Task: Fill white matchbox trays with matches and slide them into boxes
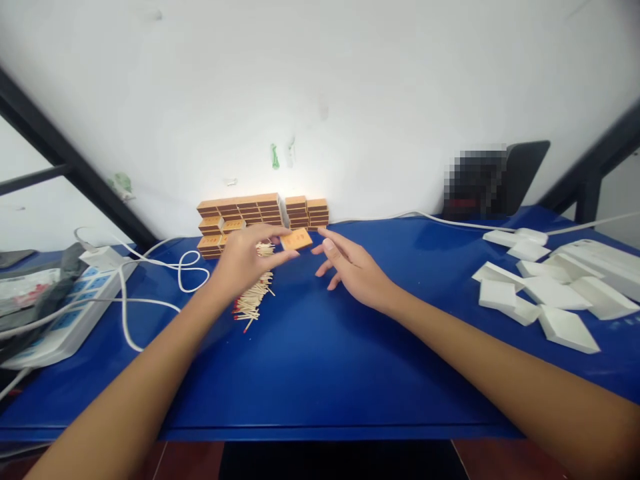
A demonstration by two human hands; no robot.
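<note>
A smooth blue tabletop (320, 373) fills the lower view and butts against a plain white wall (320, 87); everything below is placed from the stack of orange cardboard matchboxes (263, 212) standing at the table's far edge against that wall.

Far right of the stack, white folded cardboard box pieces (540, 293) lie scattered, flat and angular. Behind them a dark rectangular object (525, 173) leans at the wall, partly pixelated, so nothing on it can be read. Far left of the stack sits a white plastic power strip (65, 313) with pale blue switch labels too small to read, and a looping white cable (150, 280) trails from it towards the stack.

Just in front of the stack, a loose heap of thin wooden matchsticks (255, 293) with red tips lies on the blue surface, partly hidden by the left hand (245, 260).

The left hand hovers over the heap, fingers loosely curled, its fingertips touching a single flat orange matchbox (296, 239) that sits just in front of the stack's right end. The right hand (350, 267) is beside that box, fingers spread open and holding nothing, its fingertip close to the box's right edge. Print on the boxes is illegible.
</note>
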